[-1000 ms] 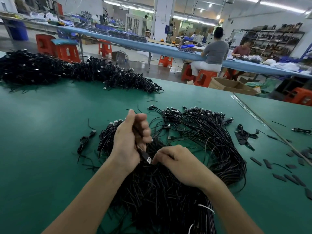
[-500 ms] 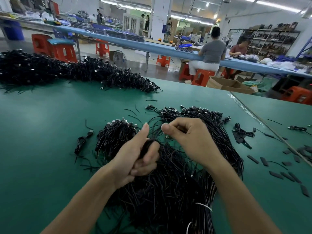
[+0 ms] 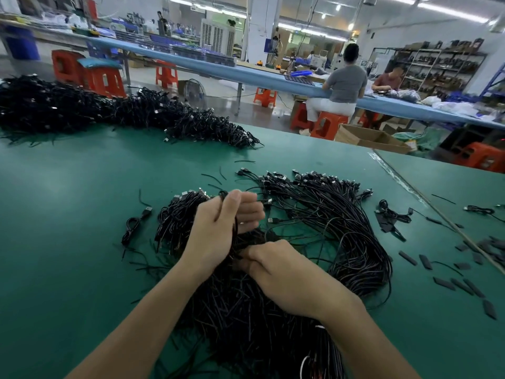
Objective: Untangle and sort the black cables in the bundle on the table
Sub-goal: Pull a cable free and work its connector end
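Black cables everywhere: the bundle (image 3: pixel 341 228) sprawls across the middle of the green desk (image 3: pixel 68 214), plugs fanned out at its far edge. Left hand (image 3: pixel 216 231) is up over the bundle, fingers curled round a loop (image 3: pixel 222 193) of cable, thumb pointing up. Right hand (image 3: pixel 276 266) sits low, just beside it, fingers curled and pinching the bundle near its middle. One coiled cable (image 3: pixel 134 225) lies apart on the left; a bigger pile (image 3: pixel 109 113) lines the far edge.

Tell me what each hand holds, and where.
Left hand grips a cable near its looped upper end; right hand pinches it lower down, exact spot hidden.
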A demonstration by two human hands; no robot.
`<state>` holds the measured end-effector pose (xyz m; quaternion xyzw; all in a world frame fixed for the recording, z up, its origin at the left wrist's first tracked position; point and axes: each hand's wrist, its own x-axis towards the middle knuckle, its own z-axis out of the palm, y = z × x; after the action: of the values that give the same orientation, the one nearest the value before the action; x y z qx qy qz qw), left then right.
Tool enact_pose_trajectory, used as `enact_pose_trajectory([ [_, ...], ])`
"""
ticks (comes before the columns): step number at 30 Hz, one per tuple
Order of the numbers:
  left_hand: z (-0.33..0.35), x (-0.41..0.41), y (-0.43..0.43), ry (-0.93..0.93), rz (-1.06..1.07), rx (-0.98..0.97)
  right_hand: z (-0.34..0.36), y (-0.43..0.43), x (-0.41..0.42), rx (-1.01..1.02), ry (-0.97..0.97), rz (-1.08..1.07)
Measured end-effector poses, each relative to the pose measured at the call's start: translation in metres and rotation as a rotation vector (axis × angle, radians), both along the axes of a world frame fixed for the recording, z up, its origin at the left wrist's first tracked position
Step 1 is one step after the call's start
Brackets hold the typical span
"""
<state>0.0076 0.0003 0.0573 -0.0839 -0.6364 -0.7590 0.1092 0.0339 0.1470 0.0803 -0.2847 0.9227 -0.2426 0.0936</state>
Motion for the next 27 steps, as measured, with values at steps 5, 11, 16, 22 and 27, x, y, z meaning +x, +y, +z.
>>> enact_pose_trajectory([
  [5,0.003,0.010,0.000,-0.083,-0.179,-0.478,0.018,0.019,-0.004,-0.195,0.157,-0.060],
  [11,0.009,0.018,-0.010,-0.342,-0.583,-0.325,0.020,0.023,-0.009,-0.552,0.082,-0.103],
  [16,0.009,0.015,-0.018,-0.399,-0.767,-0.069,0.022,0.026,-0.010,-0.651,-0.219,-0.011],
  [22,-0.004,0.014,-0.001,-0.255,-0.399,-0.113,0.020,0.027,-0.011,-0.451,0.066,-0.087],
  [27,-0.003,0.016,0.004,-0.465,-0.619,0.146,0.011,0.012,-0.013,-0.473,0.215,-0.098],
])
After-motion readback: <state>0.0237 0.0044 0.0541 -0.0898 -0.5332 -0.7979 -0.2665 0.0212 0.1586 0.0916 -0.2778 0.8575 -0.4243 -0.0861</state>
